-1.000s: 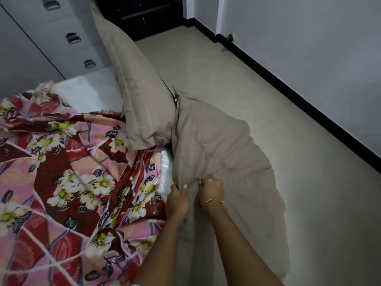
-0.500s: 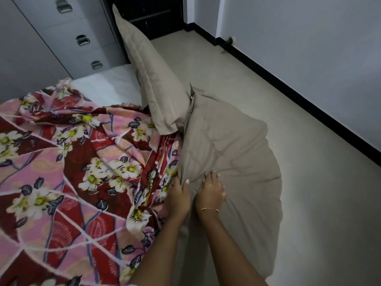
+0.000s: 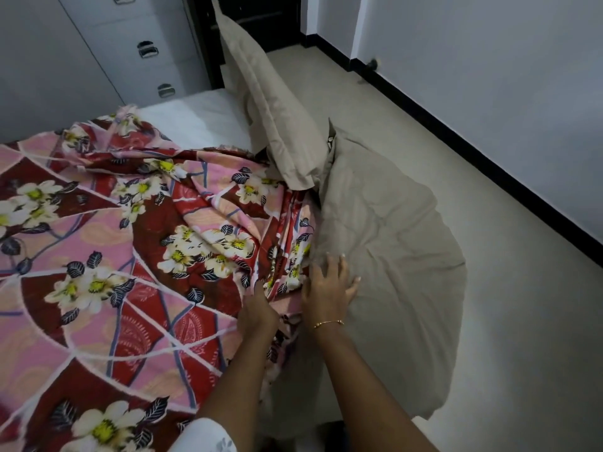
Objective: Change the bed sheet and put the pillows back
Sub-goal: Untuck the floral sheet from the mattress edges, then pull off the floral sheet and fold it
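Observation:
A red and pink floral bed sheet (image 3: 130, 256) lies rumpled over the bed, leaving bare white mattress (image 3: 199, 119) at the far end. Two beige pillows stand on the floor against the bed's right side: the near one (image 3: 391, 239) leans by my hands, the far one (image 3: 270, 102) stands behind it. My right hand (image 3: 329, 288) rests with spread fingers on the near pillow. My left hand (image 3: 257, 311) reaches into the sheet's hanging edge at the bed's side; its fingers are hidden in the folds.
Grey drawers with metal handles (image 3: 146, 48) stand beyond the bed. A dark doorway (image 3: 261, 21) is at the back. Light floor (image 3: 489, 288) stretches to the right up to a wall with a black skirting (image 3: 489, 171).
Both hands let go of the near pillow's edge. My right hand opened flat on the pillow, and my left hand moved left to the sheet's edge. The view shifted right.

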